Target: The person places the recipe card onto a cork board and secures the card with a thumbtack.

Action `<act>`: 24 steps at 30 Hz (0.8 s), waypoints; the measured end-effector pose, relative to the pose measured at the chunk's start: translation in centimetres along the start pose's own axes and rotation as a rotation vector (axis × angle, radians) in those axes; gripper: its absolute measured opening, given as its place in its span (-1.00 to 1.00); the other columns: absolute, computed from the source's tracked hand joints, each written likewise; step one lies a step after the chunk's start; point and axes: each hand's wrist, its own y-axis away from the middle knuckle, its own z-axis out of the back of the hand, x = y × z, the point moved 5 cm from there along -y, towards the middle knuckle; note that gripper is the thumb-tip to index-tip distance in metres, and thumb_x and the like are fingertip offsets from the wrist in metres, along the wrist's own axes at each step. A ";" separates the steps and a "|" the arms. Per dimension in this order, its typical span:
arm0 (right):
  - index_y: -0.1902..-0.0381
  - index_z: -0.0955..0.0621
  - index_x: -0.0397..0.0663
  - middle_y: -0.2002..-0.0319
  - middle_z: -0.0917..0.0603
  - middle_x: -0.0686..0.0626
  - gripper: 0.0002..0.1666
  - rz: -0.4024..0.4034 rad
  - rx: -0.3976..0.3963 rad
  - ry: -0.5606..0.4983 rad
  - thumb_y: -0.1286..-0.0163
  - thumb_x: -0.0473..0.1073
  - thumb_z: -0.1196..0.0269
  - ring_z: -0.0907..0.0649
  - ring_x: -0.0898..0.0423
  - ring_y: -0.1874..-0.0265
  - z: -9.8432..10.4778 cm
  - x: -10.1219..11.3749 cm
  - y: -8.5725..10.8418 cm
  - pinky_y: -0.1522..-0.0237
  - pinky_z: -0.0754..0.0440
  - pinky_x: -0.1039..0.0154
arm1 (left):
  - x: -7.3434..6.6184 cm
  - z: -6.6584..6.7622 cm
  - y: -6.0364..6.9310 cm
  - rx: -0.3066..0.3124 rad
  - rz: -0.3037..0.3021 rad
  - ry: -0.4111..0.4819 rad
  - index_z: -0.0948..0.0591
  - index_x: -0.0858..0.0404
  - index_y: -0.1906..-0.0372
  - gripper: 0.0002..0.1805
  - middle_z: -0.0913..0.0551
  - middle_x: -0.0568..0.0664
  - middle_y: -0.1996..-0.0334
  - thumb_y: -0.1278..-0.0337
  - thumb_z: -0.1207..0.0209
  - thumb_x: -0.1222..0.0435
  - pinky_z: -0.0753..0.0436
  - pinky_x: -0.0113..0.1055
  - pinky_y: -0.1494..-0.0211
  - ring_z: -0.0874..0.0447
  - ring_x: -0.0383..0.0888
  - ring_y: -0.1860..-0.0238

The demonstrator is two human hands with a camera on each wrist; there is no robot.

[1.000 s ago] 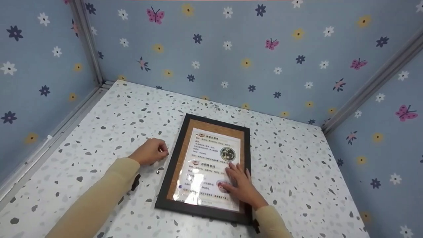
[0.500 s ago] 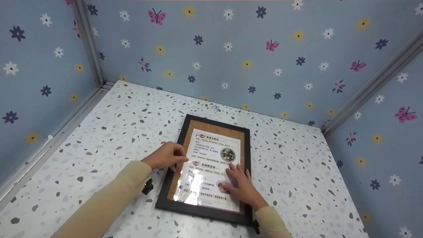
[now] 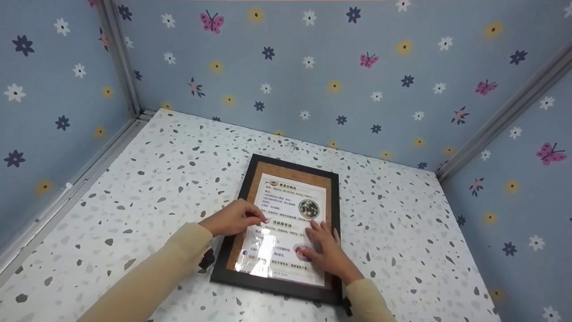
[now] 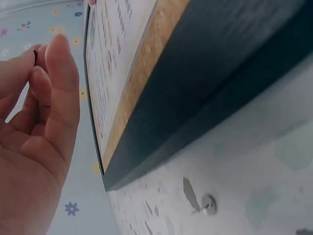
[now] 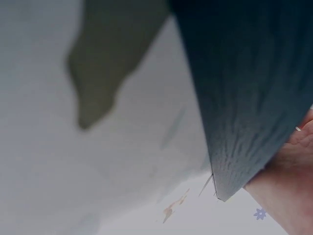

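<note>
A black-framed cork board (image 3: 292, 168) lies on the speckled table, with a glossy printed recipe sheet (image 3: 286, 197) on it. Small tacks sit near the sheet's upper left corner and its lower left edge. My left hand (image 3: 234, 218) is over the sheet's left side. Its thumb and forefinger pinch a small thumbtack (image 4: 35, 58), mostly hidden; only a thin dark edge shows in the left wrist view. My right hand (image 3: 330, 250) rests on the sheet's lower right part with fingers extended. Another metal thumbtack (image 4: 209, 204) lies on the table beside the frame's left side.
White speckled table (image 3: 397, 223) surrounds the board. Blue flowered panels stand behind it (image 3: 295, 76) and at both sides, joined by grey metal corner posts (image 3: 119, 58). Light glares off the lower part of the sheet.
My left hand has moved right, from the table beside the frame to above the sheet, with the thumbtack between its fingertips. The right hand and board have stayed in place.
</note>
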 end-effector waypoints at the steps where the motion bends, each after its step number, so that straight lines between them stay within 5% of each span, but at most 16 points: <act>1: -0.39 -0.42 -0.06 -0.52 -0.14 -0.12 -0.20 -0.006 0.000 0.000 -0.29 0.18 -0.32 0.03 -0.19 -0.51 0.0 0.0 0.0 -0.42 0.35 -0.19 | -0.1 -0.2 -0.1 -0.004 -0.006 0.002 -0.70 0.38 0.10 -0.84 -0.71 0.05 0.22 -0.30 -0.20 0.42 -0.61 -0.32 0.30 -0.64 -0.05 0.31; 9: -0.35 -0.43 -0.23 -0.49 -0.21 -0.19 -0.35 0.040 -0.016 -0.024 -0.40 -0.06 -0.28 -0.03 -0.26 -0.49 0.1 0.1 0.0 -0.42 0.28 -0.25 | -1.3 -2.3 -0.5 0.005 -0.044 0.043 -0.70 0.38 0.22 -0.89 -0.65 -0.07 0.39 -0.29 -0.23 0.40 -0.63 -0.30 0.51 -0.61 -0.03 0.56; 18: -0.33 -0.46 -0.22 -0.47 -0.26 -0.15 -0.35 0.016 -0.031 -0.032 -0.37 -0.07 -0.32 -0.07 -0.23 -0.49 0.4 -0.1 -0.2 -0.43 0.20 -0.24 | -2.1 -5.5 -1.0 0.006 -0.098 -0.021 -0.72 0.28 0.07 -0.81 -0.67 -0.13 0.32 -0.40 -0.13 0.34 -0.59 -0.35 0.30 -0.57 -0.24 0.47; 24: -0.28 -0.54 -0.14 -0.44 -0.32 -0.11 -0.40 0.004 -0.045 -0.025 -0.33 -0.04 -0.35 -0.14 -0.20 -0.47 0.8 -0.5 -0.1 -0.44 0.13 -0.21 | -2.8 -7.8 -1.5 0.084 -0.081 0.086 -0.71 0.32 0.15 -0.85 -0.65 0.00 0.38 -0.37 -0.17 0.34 -0.64 -0.32 0.45 -0.61 -0.13 0.58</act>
